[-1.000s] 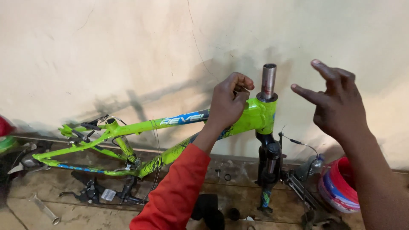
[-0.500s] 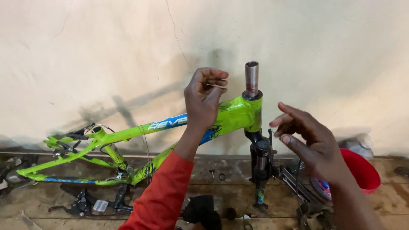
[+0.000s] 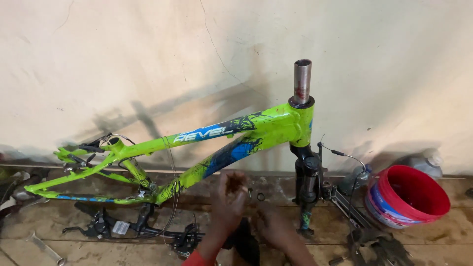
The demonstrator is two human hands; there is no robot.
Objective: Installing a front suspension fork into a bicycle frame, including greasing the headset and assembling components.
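Both hands low: left hand [image 3: 229, 197] & right hand [image 3: 273, 226] below green bike frame [image 3: 207, 143], nr fork [image 3: 306, 187].

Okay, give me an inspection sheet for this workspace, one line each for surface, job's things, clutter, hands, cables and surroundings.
Surface: worn wooden floor, dirty and stained.
Job's things: green bicycle frame leaning at the wall, bare steerer tube upright, black fork below.
Clutter: red bucket, small rings, black brake parts, wrench.
Hands: left hand raised and blurred; right hand low; contents unclear.
Cables: thin cable hanging from the frame; another cable by the fork.
Surroundings: cracked cream wall.
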